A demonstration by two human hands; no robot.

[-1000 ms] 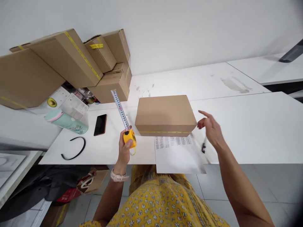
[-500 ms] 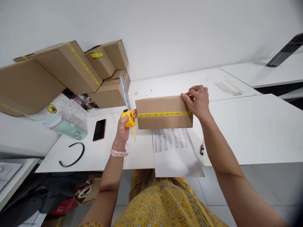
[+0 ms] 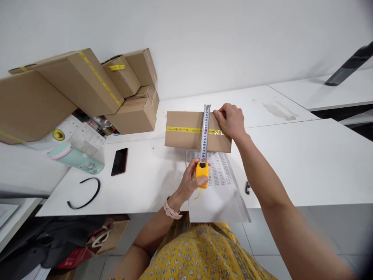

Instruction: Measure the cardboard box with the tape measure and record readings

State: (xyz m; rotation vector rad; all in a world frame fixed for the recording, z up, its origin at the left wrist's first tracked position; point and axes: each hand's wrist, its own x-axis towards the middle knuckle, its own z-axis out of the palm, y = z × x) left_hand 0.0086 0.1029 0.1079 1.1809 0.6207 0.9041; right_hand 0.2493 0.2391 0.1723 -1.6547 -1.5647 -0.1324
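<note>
The cardboard box lies flat at the middle of the tabletop. Its face sealed with a yellow strip is turned up, and its near edge sits on the far end of a printed sheet. I have the tape measure drawn out. Its blade runs from the case, just near of the box, straight across the top, and the tip pokes a little past the far edge.

My left hand has its grip clenched round the yellow case, which it holds over the sheet. My right hand sits on the far right part of the box, fingers bent at the far edge just right of the blade's tip. I cannot tell whether that grip pinches the edge or only presses down.

As I judge it, the blade is laid over the box from near to far, so this span is set up for reading. Its numbers lie over the box top, though I cannot make out where the edges fall on them. A dark pen-like thing lies untouched at the right edge of the sheet.

Further left on the tabletop are a phone, a black band and a mint bottle on its side. More cartons are stacked at the far left against the wall.
</note>
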